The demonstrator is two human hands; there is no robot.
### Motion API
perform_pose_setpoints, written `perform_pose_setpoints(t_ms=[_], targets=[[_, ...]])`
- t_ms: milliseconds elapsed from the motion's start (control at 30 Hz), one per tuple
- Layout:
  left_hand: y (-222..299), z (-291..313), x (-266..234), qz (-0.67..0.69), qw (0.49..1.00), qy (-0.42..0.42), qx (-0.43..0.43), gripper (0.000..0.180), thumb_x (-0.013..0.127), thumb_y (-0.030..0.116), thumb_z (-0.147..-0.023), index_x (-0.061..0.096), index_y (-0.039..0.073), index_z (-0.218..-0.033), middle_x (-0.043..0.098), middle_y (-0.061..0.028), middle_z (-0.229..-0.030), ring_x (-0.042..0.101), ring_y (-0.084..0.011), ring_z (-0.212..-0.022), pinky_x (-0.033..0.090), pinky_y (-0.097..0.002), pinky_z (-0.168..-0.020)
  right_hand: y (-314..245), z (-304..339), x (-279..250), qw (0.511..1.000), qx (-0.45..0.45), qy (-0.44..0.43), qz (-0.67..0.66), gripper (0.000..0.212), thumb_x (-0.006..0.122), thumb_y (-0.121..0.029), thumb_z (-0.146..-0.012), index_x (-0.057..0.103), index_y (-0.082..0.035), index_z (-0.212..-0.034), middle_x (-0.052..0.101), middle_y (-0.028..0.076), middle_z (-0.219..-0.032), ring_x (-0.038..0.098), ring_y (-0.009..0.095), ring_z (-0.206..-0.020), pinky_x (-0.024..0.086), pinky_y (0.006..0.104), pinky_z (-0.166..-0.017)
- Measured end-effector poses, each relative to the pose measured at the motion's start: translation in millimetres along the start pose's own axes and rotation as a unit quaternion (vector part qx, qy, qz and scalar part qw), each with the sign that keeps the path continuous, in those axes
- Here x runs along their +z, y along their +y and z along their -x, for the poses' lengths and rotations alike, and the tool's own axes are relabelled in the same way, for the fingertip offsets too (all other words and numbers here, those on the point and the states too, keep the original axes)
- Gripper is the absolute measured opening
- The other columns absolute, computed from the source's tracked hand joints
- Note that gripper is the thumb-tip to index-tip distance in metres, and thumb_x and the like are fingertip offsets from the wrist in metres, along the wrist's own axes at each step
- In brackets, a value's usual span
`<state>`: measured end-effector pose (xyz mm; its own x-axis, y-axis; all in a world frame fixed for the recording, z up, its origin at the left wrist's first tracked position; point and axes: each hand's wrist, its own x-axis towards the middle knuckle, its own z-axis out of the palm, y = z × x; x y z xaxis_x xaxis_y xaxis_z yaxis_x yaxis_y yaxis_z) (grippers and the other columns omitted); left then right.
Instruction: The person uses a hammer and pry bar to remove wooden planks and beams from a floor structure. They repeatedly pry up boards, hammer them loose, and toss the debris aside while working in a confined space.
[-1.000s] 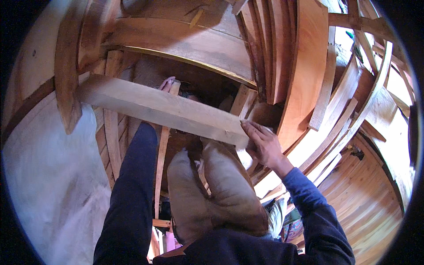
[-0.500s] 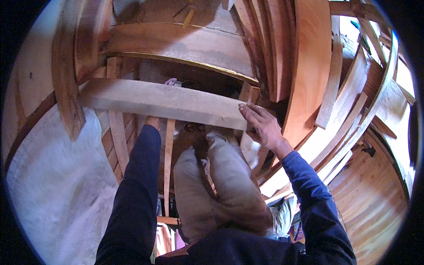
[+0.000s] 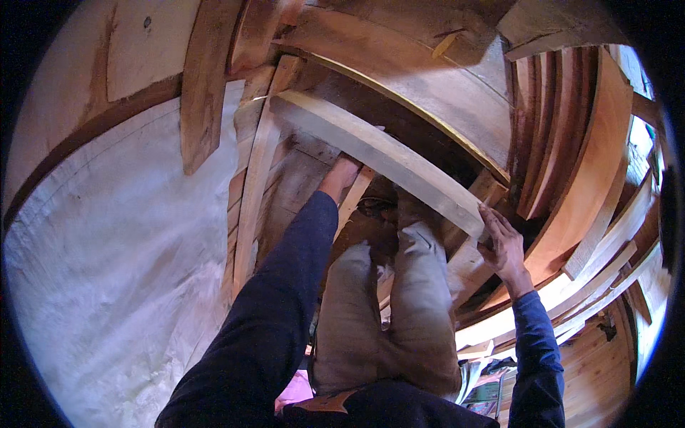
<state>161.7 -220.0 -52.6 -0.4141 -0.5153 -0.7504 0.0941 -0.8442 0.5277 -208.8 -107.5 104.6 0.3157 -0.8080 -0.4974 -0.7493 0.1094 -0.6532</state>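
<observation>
A pale squared wooden beam [image 3: 385, 160] slants across the middle, its far left end by an upright wooden strip [image 3: 258, 167] and its right end nearer me. My right hand [image 3: 504, 246] grips the right end, fingers on the upper edge and thumb lower down. My left hand [image 3: 341, 177] reaches under the beam at about mid-length. Only its wrist and back show; the beam hides its fingers, so what they hold or touch cannot be made out. A narrow wooden slat [image 3: 354, 196] stands beside that wrist.
A wide board with a pale edge [image 3: 399, 93] lies beyond the beam. Several curved planks [image 3: 581, 178] stack at the right. White sheeting [image 3: 121, 257] covers the left, below a hanging short plank [image 3: 203, 93]. My legs [image 3: 424, 285] are below the beam.
My view has turned, so the surroundings appear rotated and shifted right. The beam now slants down to the right, and its left end sits closer to the upright strip. My right hand stays on its end.
</observation>
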Motion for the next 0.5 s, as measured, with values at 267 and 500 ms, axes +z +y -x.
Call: perform_pose_setpoints(t_ms=[267,500], targets=[[2.7,-9.0,-0.6,-0.009,1.000,0.004,-0.009,0.045,0.044,0.032,-0.099,0.044,0.009,-0.137,0.054,-0.0056,-0.124,0.050,-0.0176,-0.112,0.038,-0.0327,-0.101,0.5,-5.9,-4.9,1.000,-0.016,-0.001,0.015,0.080,0.071,-0.005,-0.061,0.043,-0.007,-0.135,0.052,0.012,-0.133,0.051,0.032,-0.120,0.047,0.0393,-0.098],[24.1,-1.3,-0.7,-0.145,0.989,-0.010,-0.008,0.048,0.042,0.031,-0.099,0.038,0.010,-0.142,0.050,-0.0055,-0.131,0.045,-0.0173,-0.118,0.032,-0.0320,-0.106,-10.9,-3.5,4.1,0.990,0.105,-0.013,0.090,0.069,0.073,-0.016,-0.069,0.045,-0.009,-0.131,0.051,0.010,-0.133,0.050,0.033,-0.119,0.041,0.0426,-0.101]])
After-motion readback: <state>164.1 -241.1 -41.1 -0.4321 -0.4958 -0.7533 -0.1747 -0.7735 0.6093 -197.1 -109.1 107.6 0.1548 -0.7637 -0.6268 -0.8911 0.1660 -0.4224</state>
